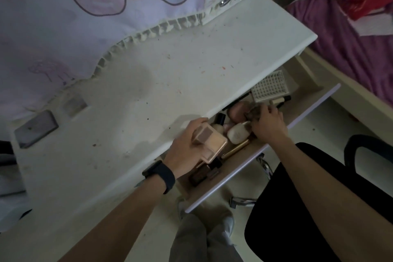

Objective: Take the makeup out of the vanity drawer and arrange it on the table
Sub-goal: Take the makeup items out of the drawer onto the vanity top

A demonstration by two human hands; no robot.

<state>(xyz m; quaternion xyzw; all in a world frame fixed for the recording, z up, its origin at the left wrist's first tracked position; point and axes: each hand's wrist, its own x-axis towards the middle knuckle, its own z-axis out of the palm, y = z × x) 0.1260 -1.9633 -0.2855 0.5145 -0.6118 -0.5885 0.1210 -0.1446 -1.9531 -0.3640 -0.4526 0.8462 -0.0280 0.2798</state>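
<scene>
Left hand (187, 147): I see my fingers wrapped around a pink-gold palette (210, 144), thumb on its far edge, holding it just above the front of the drawer, at the table's edge.
Right hand (269, 125): I have it down inside the drawer, fingers curled tightly on something brownish; I cannot tell what it is.
Drawer (261, 151): pulled out beneath the tabletop, with makeup crowded along its left and middle part.
Drawer contents: a cream oval compact (238, 133) just beside my right hand, a pink rounded case (238, 110) behind it, a black-capped bottle (220, 120), a gold tube (235, 149) lying flat, dark boxes (204, 173) under my left wrist, and a white lattice basket (270, 87) at the far right.
Table (138, 91): white, dusty and speckled; no makeup lies on it.
Wrist: a dark watch band (160, 173) on my left arm.
Chair (287, 208): black seat under my right forearm.
</scene>
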